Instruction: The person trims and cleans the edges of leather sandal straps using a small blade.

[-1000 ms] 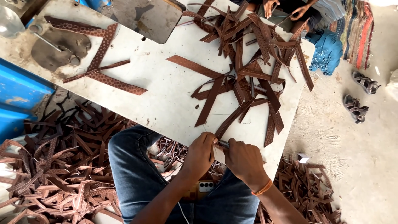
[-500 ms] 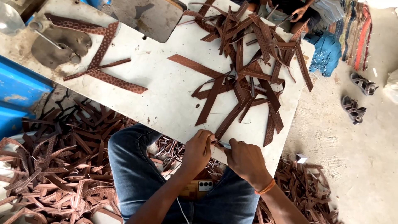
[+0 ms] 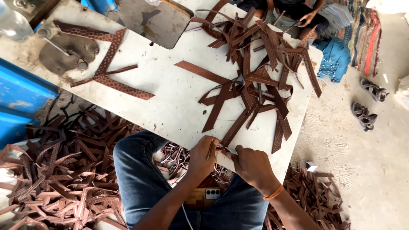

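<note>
At the near edge of the white bench [image 3: 170, 106], the left hand [image 3: 203, 156] pinches the end of a long brown strap [image 3: 238, 123] — fingers closed tight around it. The right hand [image 3: 252, 166], just beside at 3 o'clock, grips a small metal blade [image 3: 226, 150] touching that same strap end. The strap runs toward 1 o'clock into a tangled pile of brown straps [image 3: 264, 64]. Cut scraps [image 3: 64, 170] litter the floor at 9 o'clock.

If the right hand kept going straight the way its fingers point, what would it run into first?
The right hand points up-left along the table edge, so it would probably meet the left hand first, at the end of the brown strap both pinch. The two hands are nearly touching; depth is unclear.
</note>
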